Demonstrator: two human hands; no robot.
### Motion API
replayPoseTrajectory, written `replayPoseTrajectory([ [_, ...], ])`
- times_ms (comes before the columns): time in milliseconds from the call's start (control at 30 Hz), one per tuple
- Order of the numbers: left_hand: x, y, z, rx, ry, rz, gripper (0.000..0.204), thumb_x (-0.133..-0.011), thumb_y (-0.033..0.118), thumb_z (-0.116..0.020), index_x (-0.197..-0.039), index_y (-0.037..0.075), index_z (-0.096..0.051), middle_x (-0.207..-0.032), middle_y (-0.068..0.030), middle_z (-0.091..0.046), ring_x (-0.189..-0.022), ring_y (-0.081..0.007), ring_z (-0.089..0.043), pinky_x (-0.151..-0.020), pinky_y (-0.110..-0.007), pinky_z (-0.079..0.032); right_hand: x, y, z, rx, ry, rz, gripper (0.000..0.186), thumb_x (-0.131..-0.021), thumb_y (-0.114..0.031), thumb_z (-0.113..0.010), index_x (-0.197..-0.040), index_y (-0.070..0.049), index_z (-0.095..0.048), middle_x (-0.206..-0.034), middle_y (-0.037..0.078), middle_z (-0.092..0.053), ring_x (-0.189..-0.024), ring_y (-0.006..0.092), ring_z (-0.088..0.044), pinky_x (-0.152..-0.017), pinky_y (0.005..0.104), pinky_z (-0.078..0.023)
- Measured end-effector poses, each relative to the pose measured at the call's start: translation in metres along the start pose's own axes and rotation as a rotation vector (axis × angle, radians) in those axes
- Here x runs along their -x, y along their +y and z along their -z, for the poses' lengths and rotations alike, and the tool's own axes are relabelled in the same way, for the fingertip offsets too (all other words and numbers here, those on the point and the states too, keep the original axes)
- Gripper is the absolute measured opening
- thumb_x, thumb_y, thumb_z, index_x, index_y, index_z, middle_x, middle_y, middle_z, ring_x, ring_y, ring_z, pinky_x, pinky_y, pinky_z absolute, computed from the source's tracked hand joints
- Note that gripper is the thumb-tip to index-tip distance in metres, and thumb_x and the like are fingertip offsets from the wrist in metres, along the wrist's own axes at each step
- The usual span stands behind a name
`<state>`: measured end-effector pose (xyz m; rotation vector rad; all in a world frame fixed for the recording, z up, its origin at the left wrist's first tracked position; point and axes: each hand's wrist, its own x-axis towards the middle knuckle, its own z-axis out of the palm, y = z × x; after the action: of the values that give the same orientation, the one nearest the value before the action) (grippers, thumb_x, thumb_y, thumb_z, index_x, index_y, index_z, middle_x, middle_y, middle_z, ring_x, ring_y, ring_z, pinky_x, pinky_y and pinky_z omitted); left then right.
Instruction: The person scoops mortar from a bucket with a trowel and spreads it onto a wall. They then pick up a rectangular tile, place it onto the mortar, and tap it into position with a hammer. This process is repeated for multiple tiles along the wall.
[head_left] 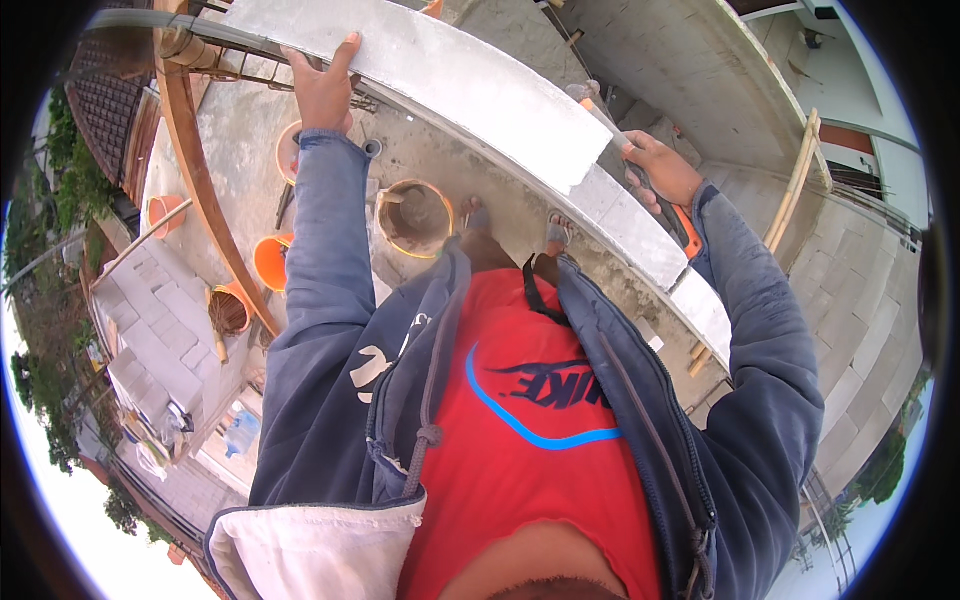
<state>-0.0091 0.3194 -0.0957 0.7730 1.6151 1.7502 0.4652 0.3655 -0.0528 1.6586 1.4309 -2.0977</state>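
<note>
While our left grip [323, 92] rests at the near edge of the long pale block [470, 85], its thumb and forefinger are spread apart; its other fingers are mostly hidden from us. Just past the block's right end, our right grip [662, 168] is wrapped around the black-and-orange handle of a tool [687, 232]. The block stretches across in front of us, and greyish blocks [632, 222] carry on the row past its right end.

On our side of the block we see a round bucket [381, 223] of grey-brown mix near our sandalled feet [558, 232]. Farther left of the block's middle stands an orange bucket [270, 262], and a wooden beam [190, 170] slants down near the block's left end, standing between us and some of the clutter. Well beyond the block's right end, bamboo poles [795, 180] lean.

Our left sleeve [330, 215] covers part of another bucket [287, 150] on the block's near side. The upper frame edge cuts off the block's left end. We cannot make out the tool's working end or tell its kind.
</note>
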Motion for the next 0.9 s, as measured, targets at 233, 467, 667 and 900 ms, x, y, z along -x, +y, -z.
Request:
replayPoseTrajectory([
  [233, 0.005, 0.012, -0.004, -0.018, 0.018, 0.049, 0.102, -0.089, 0.011, -0.083, -0.168, 0.008, -0.018, -0.146, -0.0169, -0.053, -0.12, -0.0277, -0.064, -0.085, -0.042, -0.063, 0.008, -0.009, 0.002, -0.092, 0.138, 0.04, 0.041, -0.112, -0.03, -0.048, -0.146, -0.007, -0.046, -0.076, 0.002, -0.052, -0.043, 0.0095, -0.047, -0.037, 0.0297, -0.042],
  [467, 0.01, 0.025, -0.011, 0.014, 0.017, 0.092, 0.122, -0.084, 0.011, -0.087, -0.168, -0.007, -0.001, -0.156, -0.0229, -0.046, -0.136, -0.0294, -0.053, -0.109, -0.036, -0.048, 0.021, -0.008, -0.015, 0.08, 0.169, 0.16, 0.039, -0.113, -0.028, -0.048, -0.146, -0.006, -0.048, -0.07, 0.001, -0.051, -0.041, 0.0092, -0.046, -0.037, 0.0282, -0.036],
  [667, 0.01, 0.029, -0.016, 0.078, 0.032, 0.1, 0.12, -0.085, 0.006, -0.085, -0.168, -0.006, 0.001, -0.15, -0.0245, -0.049, -0.13, -0.0286, -0.058, -0.104, -0.036, -0.053, 0.086, -0.062, -0.017, 0.627, 0.638, 0.788, 0.045, -0.112, -0.024, -0.053, -0.152, -0.005, -0.048, -0.118, 0.025, -0.073, -0.095, 0.0358, -0.075, -0.09, 0.0441, -0.056],
  [900, 0.007, 0.021, -0.018, 0.088, 0.023, 0.063, 0.119, -0.085, 0.008, -0.085, -0.167, -0.006, 0.0, -0.147, -0.0233, -0.052, -0.128, -0.0283, -0.06, -0.102, -0.036, -0.055, 0.093, -0.069, -0.036, 0.892, 0.47, 1.008, 0.056, -0.105, -0.017, -0.062, -0.158, -0.011, -0.046, -0.129, 0.02, -0.069, -0.099, 0.0405, -0.072, -0.077, 0.0459, -0.059],
])
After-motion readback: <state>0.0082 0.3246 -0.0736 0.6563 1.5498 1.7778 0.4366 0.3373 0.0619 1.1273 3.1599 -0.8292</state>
